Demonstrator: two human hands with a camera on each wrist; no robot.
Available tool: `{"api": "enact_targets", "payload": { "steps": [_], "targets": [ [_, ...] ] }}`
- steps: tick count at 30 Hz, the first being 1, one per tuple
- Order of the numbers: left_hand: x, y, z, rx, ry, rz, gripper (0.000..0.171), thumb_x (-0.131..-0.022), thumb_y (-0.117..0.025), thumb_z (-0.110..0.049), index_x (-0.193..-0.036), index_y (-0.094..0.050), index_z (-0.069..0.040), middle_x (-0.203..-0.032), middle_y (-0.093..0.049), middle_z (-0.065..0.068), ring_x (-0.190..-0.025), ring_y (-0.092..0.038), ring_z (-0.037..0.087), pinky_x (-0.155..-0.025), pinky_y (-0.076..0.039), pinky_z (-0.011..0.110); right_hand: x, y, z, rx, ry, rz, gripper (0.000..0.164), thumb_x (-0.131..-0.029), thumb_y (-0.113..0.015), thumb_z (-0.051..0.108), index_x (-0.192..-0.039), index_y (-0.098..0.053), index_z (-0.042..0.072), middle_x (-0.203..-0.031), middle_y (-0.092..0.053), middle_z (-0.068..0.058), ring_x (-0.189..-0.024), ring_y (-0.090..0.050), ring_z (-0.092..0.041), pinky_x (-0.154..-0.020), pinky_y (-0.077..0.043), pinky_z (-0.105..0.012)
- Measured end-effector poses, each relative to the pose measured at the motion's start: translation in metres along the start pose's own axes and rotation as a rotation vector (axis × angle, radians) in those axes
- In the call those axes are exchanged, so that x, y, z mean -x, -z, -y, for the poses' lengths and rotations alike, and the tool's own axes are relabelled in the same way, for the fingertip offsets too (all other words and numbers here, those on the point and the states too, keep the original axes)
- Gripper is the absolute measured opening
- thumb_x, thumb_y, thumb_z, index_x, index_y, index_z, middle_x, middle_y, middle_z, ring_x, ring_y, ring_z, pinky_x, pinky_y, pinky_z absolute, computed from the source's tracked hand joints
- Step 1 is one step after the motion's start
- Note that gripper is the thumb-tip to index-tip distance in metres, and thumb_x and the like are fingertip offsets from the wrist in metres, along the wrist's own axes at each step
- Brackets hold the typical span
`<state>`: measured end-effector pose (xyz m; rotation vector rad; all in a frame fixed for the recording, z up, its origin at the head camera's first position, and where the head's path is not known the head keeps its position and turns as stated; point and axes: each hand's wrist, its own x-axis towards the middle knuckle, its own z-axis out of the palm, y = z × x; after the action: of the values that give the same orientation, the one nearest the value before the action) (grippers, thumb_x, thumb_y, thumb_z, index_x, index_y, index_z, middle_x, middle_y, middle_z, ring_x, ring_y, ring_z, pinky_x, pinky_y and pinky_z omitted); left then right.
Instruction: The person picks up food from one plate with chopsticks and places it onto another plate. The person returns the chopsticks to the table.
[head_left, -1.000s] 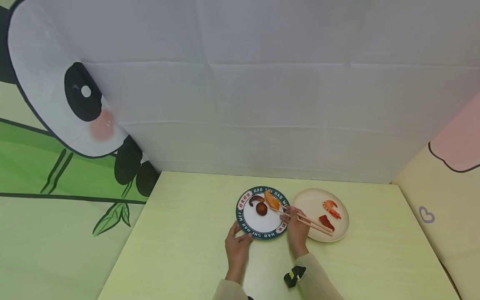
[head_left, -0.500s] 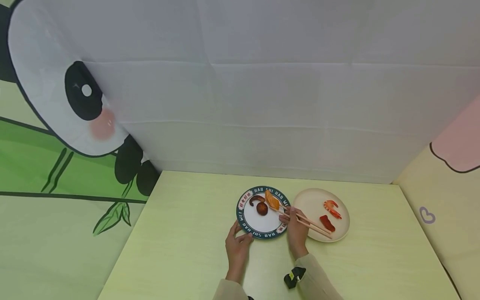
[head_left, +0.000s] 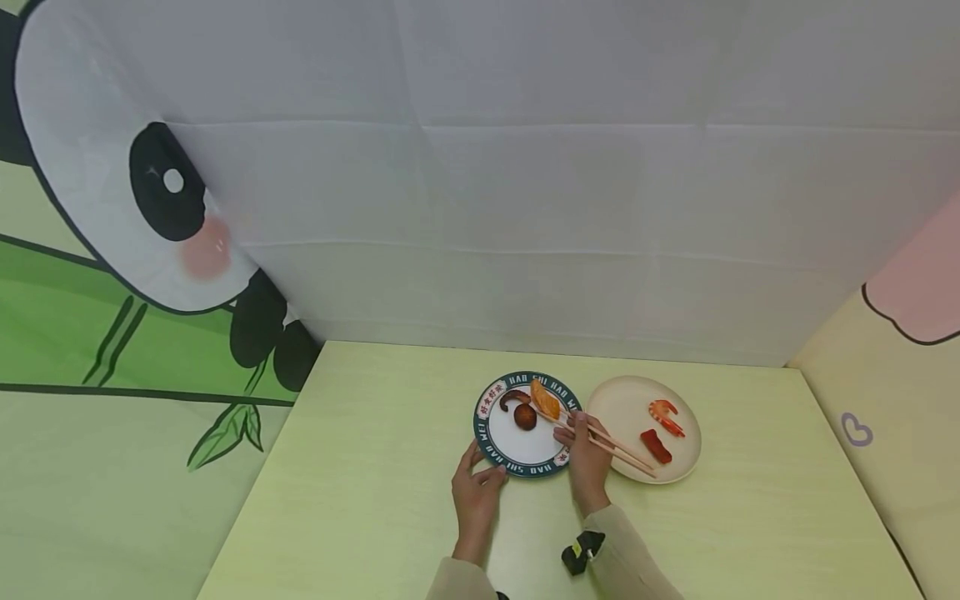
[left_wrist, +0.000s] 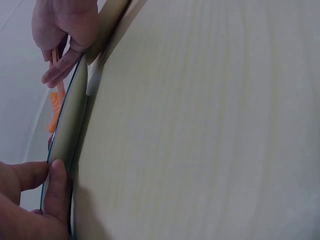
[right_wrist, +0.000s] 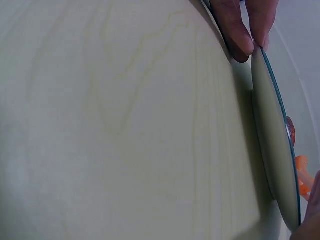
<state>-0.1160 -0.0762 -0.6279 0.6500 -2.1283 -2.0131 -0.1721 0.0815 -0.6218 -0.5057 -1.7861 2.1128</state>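
Observation:
My left hand (head_left: pixel 475 504) pinches the near left rim of a white plate (head_left: pixel 528 454) with a dark teal lettered border, thumb and fingers at its edge in the left wrist view. In my right hand (head_left: pixel 587 458) I hold a pair of wooden chopsticks (head_left: pixel 621 450), back ends pointing right. Their tips lie at an orange, wedge-shaped food piece (head_left: pixel 545 400) on the plate's right side. A round brown food ball (head_left: pixel 525 417) and a curved dark brown slice (head_left: pixel 514 397) lie left of it. In the right wrist view the plate (right_wrist: pixel 272 130) appears edge-on.
Right of the lettered plate stands a cream plate (head_left: pixel 618 392), partly behind my right hand. A shrimp (head_left: pixel 665 417) and a red food piece (head_left: pixel 656 447) lie on it. Both plates rest on a pale wooden table (head_left: pixel 360 500), with a white sheet (head_left: pixel 540 217) behind its back edge.
The right hand has shifted slightly left, and the chopsticks' back ends have swung a little left and toward me. The left hand, both plates and the food look the same.

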Motion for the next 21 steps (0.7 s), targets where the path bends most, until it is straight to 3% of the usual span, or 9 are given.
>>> {"api": "enact_targets", "payload": {
  "steps": [10, 21],
  "targets": [
    [-0.001, -0.0011, 0.0044, -0.004, -0.014, -0.009, 0.072, -0.085, -0.075, 0.01, -0.152, -0.051, 0.004, -0.13, -0.061, 0.022, -0.091, -0.074, 0.025, -0.07, -0.064, 0.027, -0.0022, -0.0017, -0.0032, -0.017, 0.011, -0.077, 0.03, -0.11, -0.052, 0.008, -0.115, -0.069, -0.017, -0.112, -0.069, -0.039, -0.065, -0.072, 0.0, -0.068, -0.062, -0.017],
    [-0.0018, -0.0009, 0.0059, -0.001, -0.016, -0.006, 0.072, -0.085, -0.075, 0.01, -0.152, -0.051, 0.004, -0.131, -0.061, 0.023, -0.09, -0.074, 0.024, -0.07, -0.064, 0.028, 0.001, 0.0021, -0.002, 0.003, -0.026, -0.084, 0.034, -0.111, -0.055, 0.015, -0.119, -0.069, -0.015, -0.115, -0.07, -0.037, -0.067, -0.072, -0.001, -0.07, -0.06, -0.014]
  ]
}}
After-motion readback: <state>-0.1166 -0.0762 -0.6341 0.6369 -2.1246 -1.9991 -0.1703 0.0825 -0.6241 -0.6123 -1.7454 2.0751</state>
